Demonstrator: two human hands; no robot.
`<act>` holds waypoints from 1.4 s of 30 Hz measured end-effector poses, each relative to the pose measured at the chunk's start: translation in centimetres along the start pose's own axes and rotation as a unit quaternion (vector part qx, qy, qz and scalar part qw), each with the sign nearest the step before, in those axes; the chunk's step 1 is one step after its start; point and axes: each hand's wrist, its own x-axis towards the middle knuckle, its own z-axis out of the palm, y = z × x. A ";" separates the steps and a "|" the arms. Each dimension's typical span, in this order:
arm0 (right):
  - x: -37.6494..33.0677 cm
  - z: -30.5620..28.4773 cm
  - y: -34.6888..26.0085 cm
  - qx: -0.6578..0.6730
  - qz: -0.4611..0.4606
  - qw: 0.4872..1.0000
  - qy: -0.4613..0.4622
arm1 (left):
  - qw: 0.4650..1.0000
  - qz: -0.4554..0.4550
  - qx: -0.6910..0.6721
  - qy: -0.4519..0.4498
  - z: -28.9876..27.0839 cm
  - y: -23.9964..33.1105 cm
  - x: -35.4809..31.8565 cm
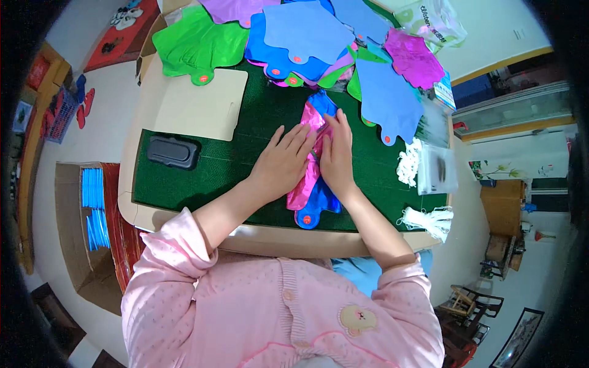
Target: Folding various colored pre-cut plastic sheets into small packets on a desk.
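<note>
A shiny pink-and-blue sheet (300,195), folded into a long narrow strip, lies on the green mat in front of me. Its blue lower end has a rounded tab with a small red dot. My left hand (281,161) rests flat across the strip's left side, fingers stretched out and slightly apart. Along the right side lies my right hand (337,156), its fingers extended and pressing on the strip. Both hands cover the middle of the sheet, so its folds there are partly hidden.
Past my hands lie glossy shaped sheets: green (197,46), blue (307,30) and magenta (414,58). A beige board (202,104) and a dark case (172,152) sit at left. White string bundles (427,222) and clear bags (437,170) line the right edge.
</note>
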 end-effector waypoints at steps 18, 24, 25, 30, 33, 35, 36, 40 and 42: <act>10.1 -3.5 2.4 -0.036 -0.115 0.889 -0.442 | 0.999 -0.004 0.047 0.021 0.2 1.7 0.2; 8.9 -2.8 2.9 0.041 -0.127 0.928 -0.348 | 0.998 0.002 0.014 0.059 0.2 2.0 0.0; 8.9 -2.7 3.0 0.035 -0.123 0.935 -0.330 | 0.998 0.006 0.012 0.060 0.2 2.0 0.1; 8.2 -2.4 3.3 0.011 -0.129 0.948 -0.291 | 0.998 0.023 0.015 0.055 0.5 1.8 -0.2; 8.0 -2.4 3.1 0.007 -0.115 0.952 -0.283 | 0.998 0.027 0.027 0.058 0.7 1.7 -0.2; 7.7 -2.4 3.2 0.007 -0.121 0.956 -0.267 | 0.997 0.031 0.030 0.060 0.6 1.7 -0.2; 7.6 -2.4 3.4 0.007 -0.120 0.957 -0.265 | 0.997 0.028 0.016 0.064 0.6 1.8 -0.1; 7.3 -2.3 3.5 -0.003 -0.130 0.962 -0.240 | 0.997 0.017 -0.034 0.066 0.3 2.1 0.1; 7.0 -2.4 3.4 0.001 -0.121 0.964 -0.238 | 0.998 0.020 -0.016 0.057 0.4 2.1 0.0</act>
